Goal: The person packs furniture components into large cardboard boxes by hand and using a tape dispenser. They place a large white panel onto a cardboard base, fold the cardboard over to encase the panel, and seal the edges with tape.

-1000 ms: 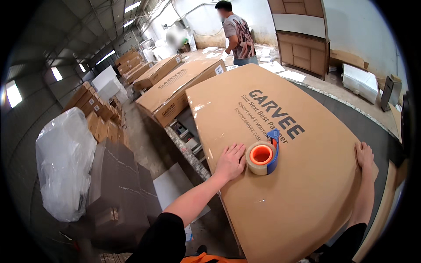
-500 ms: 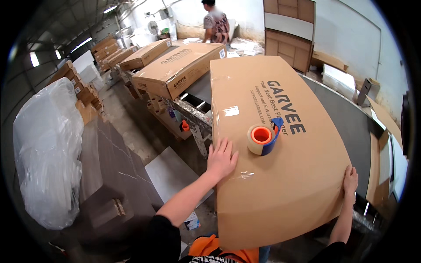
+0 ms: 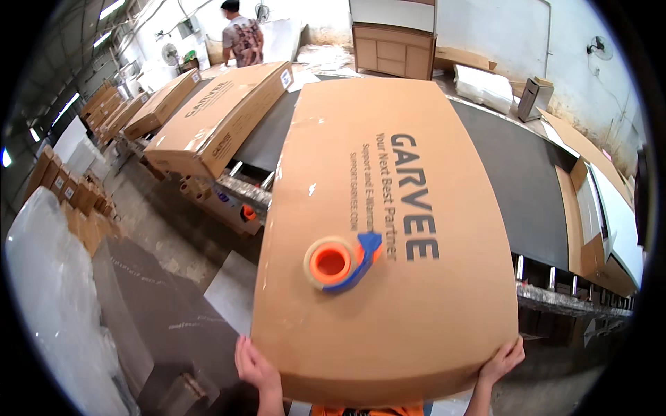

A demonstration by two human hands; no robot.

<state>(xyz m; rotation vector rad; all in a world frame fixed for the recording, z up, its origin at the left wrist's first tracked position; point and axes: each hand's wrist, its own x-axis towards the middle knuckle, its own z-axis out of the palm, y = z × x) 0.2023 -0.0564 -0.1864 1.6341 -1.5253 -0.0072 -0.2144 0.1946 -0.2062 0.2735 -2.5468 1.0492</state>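
A large flat cardboard box (image 3: 333,340) lies lengthwise in front of me, its far part over the dark conveyor. My left hand (image 3: 257,362) grips its near left corner, fingers up along the side edge. At the near right corner my right hand (image 3: 504,359) holds the box, fingers bent round the edge; its underside is hidden. On top of the box rests a tape dispenser (image 3: 330,263) with a blue frame, an orange core and a roll of clear tape. Neither hand touches the dispenser.
Further cardboard boxes (image 3: 229,114) line the conveyor (image 3: 517,180) at the far left. An open carton with white panels (image 3: 610,215) is on the right. Plastic-wrapped goods (image 3: 59,298) and a dark brown panel stack (image 3: 156,305) stand left. A person (image 3: 243,38) is beyond the conveyor.
My left hand has moved from the box's left top edge back to its near left corner. My right hand has shifted to the near right corner. The view has turned right.
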